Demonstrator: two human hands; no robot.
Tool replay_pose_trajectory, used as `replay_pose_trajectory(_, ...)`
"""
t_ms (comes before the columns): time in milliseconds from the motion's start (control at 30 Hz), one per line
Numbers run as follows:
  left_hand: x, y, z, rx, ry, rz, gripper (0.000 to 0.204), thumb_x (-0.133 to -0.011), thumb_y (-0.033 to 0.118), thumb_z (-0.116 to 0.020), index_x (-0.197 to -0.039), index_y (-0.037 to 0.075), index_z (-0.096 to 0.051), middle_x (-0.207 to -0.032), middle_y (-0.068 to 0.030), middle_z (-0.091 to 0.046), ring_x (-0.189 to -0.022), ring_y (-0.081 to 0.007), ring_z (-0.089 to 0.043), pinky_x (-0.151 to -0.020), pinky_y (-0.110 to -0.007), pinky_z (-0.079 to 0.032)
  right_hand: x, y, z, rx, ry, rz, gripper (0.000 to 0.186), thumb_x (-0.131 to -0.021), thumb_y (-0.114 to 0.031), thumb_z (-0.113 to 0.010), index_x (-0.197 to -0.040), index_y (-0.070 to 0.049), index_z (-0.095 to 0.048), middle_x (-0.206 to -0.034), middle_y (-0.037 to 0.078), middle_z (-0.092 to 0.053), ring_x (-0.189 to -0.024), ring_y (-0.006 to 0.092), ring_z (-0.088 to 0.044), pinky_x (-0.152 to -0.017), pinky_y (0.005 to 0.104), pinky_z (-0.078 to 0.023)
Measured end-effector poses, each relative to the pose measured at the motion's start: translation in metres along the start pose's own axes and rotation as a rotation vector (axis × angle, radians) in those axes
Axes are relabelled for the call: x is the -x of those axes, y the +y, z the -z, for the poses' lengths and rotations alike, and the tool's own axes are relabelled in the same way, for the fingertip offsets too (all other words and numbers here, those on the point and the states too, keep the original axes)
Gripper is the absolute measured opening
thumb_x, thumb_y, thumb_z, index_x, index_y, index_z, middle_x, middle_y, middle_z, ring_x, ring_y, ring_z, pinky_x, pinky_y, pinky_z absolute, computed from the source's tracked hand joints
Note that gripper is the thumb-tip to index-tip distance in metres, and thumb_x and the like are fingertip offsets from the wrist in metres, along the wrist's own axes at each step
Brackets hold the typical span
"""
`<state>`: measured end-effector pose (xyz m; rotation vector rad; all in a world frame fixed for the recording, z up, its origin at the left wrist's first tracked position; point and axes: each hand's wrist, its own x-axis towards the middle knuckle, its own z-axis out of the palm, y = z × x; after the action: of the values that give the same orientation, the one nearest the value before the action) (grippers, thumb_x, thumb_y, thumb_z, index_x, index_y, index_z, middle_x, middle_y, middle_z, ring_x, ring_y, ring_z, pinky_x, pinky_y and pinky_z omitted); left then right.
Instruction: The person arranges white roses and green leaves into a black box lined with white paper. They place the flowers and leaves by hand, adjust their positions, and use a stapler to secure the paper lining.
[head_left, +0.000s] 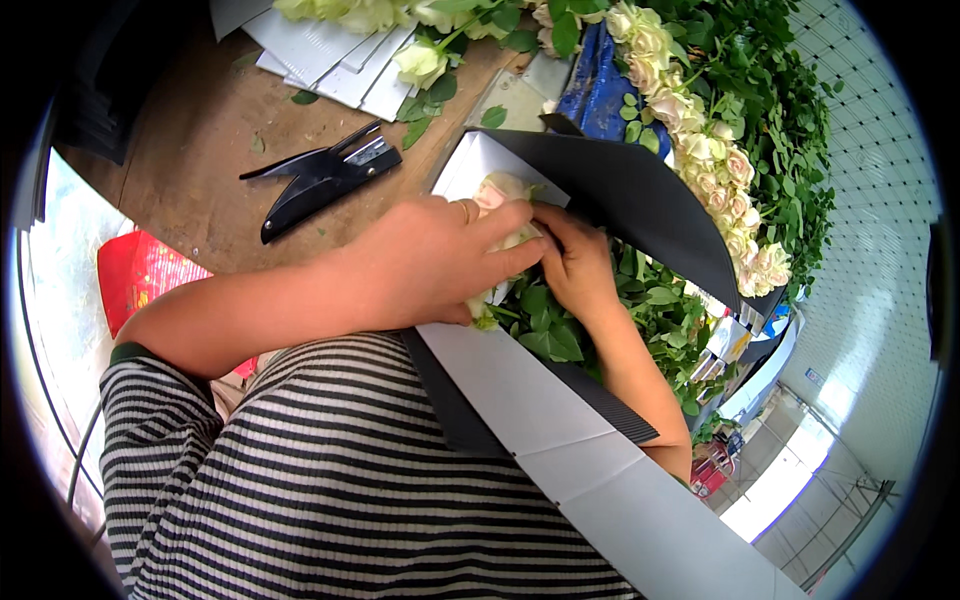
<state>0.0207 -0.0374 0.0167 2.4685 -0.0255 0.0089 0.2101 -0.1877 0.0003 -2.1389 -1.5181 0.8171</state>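
A bunch of pale pink and cream roses (497,192) lies against my body in an upright-edged wrap of stiff card. My left hand (425,255), with a ring on one finger, curls over the rose heads from the left. On the far side of the blooms, my right hand (578,265) has its fingers bent against them, close to my left fingertips; part of its grip is hidden. Green leaves (548,325) spread below the blooms between my arms. The card has a black flap (640,200) raised at the right and a long white strip (560,430) across my lap.
A black plier stapler (325,180) lies on the brown wooden table (190,200). Behind it are white card sheets (330,60) and loose roses (420,65). A big heap of roses (705,160) with foliage stands at the right. A red bag (145,270) is at the left.
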Motion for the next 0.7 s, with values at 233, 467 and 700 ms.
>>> replay_pose_trajectory(233, -0.009, 0.000, 0.010, 0.003, -0.174, 0.067, 0.084, -0.063, 0.041, -0.082, -0.132, 0.008, -0.048, -0.149, -0.0176, -0.031, -0.079, -0.0300, -0.066, -0.069, -0.039, -0.054, -0.017, -0.075, 0.114, 0.011, -0.264, 0.401, 0.025, -0.083, -0.013, -0.066, -0.105, 0.000, -0.066, -0.099, 0.017, -0.067, -0.091, 0.0348, -0.065, -0.077, 0.0411, -0.053)
replay_pose_trajectory(467, -0.011, 0.005, 0.013, 0.034, -0.179, 0.025, 0.084, -0.065, 0.041, -0.081, -0.133, 0.006, -0.045, -0.149, -0.0210, -0.030, -0.072, -0.0334, -0.066, -0.065, -0.041, -0.054, -0.123, 0.095, 0.196, 0.514, 0.437, 0.199, 0.036, -0.085, -0.004, -0.058, -0.119, -0.015, -0.064, -0.137, 0.009, -0.051, -0.122, 0.0291, -0.054, -0.103, 0.0365, -0.044)
replay_pose_trajectory(700, -0.007, 0.002, 0.009, -0.009, -0.199, 0.043, 0.084, -0.069, 0.045, -0.079, -0.135, 0.006, -0.044, -0.150, -0.0216, -0.028, -0.072, -0.0327, -0.066, -0.064, -0.040, -0.055, -0.149, 0.118, 0.219, 0.344, 0.725, 0.140, 0.015, -0.088, -0.008, -0.061, -0.103, -0.008, -0.065, -0.107, 0.010, -0.068, -0.091, 0.0216, -0.065, -0.079, 0.0344, -0.052)
